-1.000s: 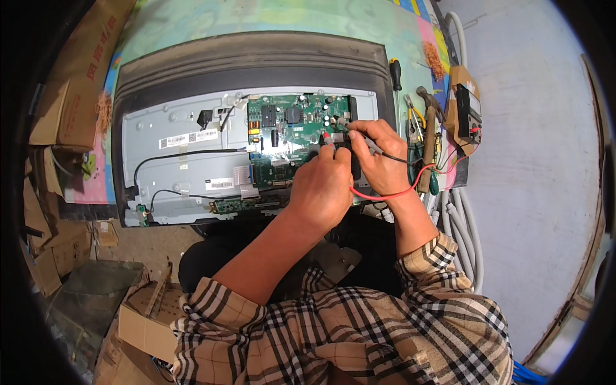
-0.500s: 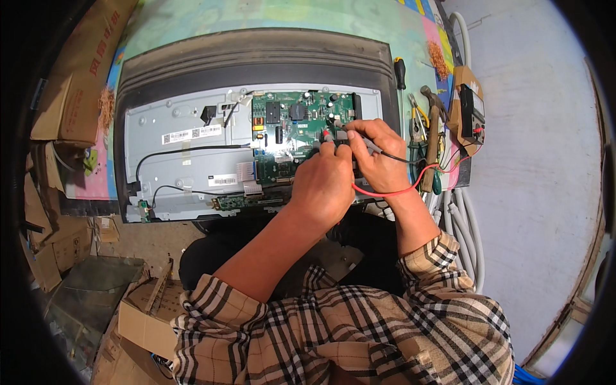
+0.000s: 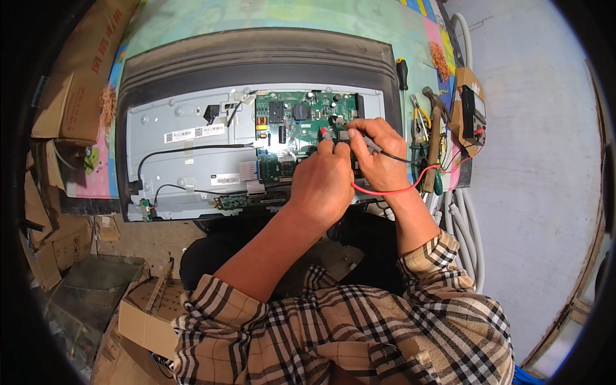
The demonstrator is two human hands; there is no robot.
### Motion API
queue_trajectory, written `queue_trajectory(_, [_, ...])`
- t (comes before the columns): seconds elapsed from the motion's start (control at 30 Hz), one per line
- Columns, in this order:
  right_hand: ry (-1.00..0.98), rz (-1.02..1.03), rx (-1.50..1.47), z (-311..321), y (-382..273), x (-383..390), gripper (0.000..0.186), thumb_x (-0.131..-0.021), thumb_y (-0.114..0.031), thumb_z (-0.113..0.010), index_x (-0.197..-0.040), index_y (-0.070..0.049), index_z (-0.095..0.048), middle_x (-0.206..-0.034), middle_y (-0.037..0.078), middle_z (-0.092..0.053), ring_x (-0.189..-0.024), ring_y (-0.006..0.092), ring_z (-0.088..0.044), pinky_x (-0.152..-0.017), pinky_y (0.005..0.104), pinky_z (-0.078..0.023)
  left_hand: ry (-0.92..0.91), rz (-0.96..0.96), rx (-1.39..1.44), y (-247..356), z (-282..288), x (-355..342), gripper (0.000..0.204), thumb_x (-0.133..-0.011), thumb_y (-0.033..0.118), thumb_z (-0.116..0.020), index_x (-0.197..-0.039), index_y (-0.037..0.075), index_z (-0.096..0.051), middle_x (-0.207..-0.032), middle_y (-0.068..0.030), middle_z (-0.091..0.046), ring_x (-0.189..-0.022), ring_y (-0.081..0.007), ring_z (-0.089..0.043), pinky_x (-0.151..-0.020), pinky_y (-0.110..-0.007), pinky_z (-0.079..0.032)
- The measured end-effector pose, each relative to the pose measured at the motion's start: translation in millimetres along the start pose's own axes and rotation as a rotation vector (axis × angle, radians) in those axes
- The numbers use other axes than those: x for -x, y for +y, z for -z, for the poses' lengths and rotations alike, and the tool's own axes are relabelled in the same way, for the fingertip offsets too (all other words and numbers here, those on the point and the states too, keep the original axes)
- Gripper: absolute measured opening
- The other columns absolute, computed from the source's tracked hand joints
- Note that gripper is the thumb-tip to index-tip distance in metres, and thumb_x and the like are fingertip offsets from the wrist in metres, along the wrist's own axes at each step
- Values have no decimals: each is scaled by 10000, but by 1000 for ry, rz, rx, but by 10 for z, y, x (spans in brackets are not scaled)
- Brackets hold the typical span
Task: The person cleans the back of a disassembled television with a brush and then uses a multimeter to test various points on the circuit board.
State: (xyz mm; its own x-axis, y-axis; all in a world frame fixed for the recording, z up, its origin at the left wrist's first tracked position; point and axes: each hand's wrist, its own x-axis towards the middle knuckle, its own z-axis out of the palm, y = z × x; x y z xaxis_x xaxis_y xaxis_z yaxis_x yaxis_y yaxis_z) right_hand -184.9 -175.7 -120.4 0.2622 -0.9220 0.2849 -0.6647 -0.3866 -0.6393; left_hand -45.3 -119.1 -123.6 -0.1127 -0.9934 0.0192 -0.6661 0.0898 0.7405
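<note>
Shifted slightly rightward in view over the past second, a grey panel (image 3: 160, 170) spreads beyond both hands, its green circuit board (image 3: 301, 133) just ahead. The left hand (image 3: 322, 181) grips a red probe (image 3: 324, 131) pointing away; the right hand (image 3: 380, 159) pinches a dark probe (image 3: 341, 122) slanting away leftward.

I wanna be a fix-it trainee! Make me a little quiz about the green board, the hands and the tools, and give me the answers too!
1. True or false: the hammer lies to the left of the green board.

2. Which colour is the wire crossing the right wrist?
A) blue
B) red
C) yellow

3. Which hand is nearer the hammer?

Key:
1. False; it lies to the right.
2. B.
3. The right hand.
</note>
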Motion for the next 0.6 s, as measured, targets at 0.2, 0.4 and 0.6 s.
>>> queue_trajectory(0.2, [60,10,-30,-23,6,-16,95,-868,-104,-718,-945,-49,-729,-847,133,-687,-712,297,-678,-638,362,-538,-37,34,10,-20,-24,-47,133,-874,50,-608,-970,-39,-580,-933,-243,-604,-783,-438,-660,-704,-504,-544])
queue_trajectory(0.4, [85,10,-27,-36,-14,-51,79,-860,-78,-714,-927,-37,-722,-798,127,-662,-664,283,-651,-613,359,-523,-23,25,24,-64,-68,-97,147,-882,49,-598,-991,-45,-571,-949,-247,-606,-795,-447,-659,-719,-508,-546])
queue_trajectory(0.6, [110,39,-41,-47,-15,-65,73,-859,-73,-714,-920,-34,-717,-786,127,-653,-648,277,-640,-601,361,-517,-45,47,21,-42,-61,-125,159,-879,44,-602,-1004,-49,-571,-963,-252,-607,-808,-451,-662,-726,-512,-547])
